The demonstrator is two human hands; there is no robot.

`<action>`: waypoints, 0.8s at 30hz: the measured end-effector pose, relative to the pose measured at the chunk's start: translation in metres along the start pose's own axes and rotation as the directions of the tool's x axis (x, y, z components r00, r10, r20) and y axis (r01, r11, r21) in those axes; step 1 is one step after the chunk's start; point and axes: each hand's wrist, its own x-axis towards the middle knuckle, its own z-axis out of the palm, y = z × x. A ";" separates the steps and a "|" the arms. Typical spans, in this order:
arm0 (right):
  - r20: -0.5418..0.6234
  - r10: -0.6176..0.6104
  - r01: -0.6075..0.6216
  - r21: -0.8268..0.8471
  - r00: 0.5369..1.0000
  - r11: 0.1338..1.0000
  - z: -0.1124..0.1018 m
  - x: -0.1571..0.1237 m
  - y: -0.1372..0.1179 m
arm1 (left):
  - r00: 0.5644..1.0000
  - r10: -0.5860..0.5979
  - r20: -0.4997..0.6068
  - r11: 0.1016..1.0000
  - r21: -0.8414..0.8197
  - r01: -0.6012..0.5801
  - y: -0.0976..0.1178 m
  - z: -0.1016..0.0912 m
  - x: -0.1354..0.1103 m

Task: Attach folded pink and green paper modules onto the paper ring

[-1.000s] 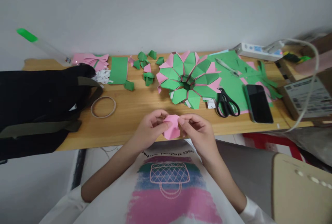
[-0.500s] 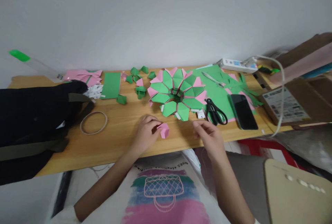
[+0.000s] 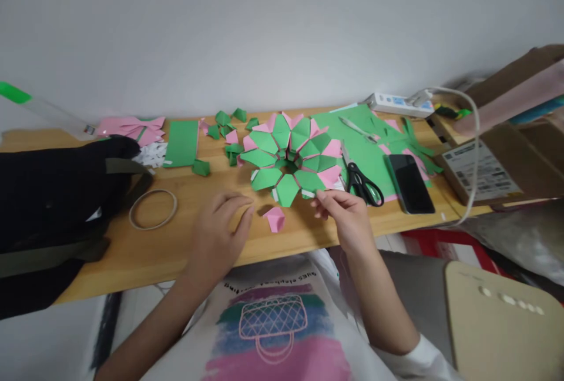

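Note:
A ring-shaped paper flower (image 3: 287,190) of folded green and pink pieces sits on the wooden table, with white strips on several front petals. The fingers of my right hand (image 3: 341,210) are pinched at its front right edge, beside a strip-bearing green petal. On the bare wood just in front of the flower lies a small folded pink paper piece (image 3: 275,220). My left hand (image 3: 222,228) hovers to the left of that piece, thumb and fingers apart, holding nothing.
Black scissors (image 3: 362,184) and a phone (image 3: 410,184) lie at the right on green paper. A tape ring (image 3: 153,209) and black bag (image 3: 57,193) are left. Folded green pieces (image 3: 223,117) lie behind. A power strip (image 3: 400,104) stands by the wall.
My left hand has let go of the pink piece and drawn back left. My right hand has moved to the flower's edge. The flower's front strips have shifted left, as if it turned slightly.

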 end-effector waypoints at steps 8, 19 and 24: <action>-0.010 -0.028 0.028 -0.014 1.000 1.000 0.012 -0.019 0.009 | 0.947 0.256 0.191 0.931 0.213 -0.295 0.047 0.029 0.026; -0.038 -0.219 0.210 -0.171 0.975 0.963 0.017 -0.031 0.021 | 0.965 0.226 0.132 0.923 0.289 -0.256 0.050 0.035 0.022; -0.017 -0.430 0.397 -0.354 0.903 0.847 0.021 -0.035 0.023 | 0.973 0.183 0.144 0.931 0.292 -0.218 0.054 0.034 0.023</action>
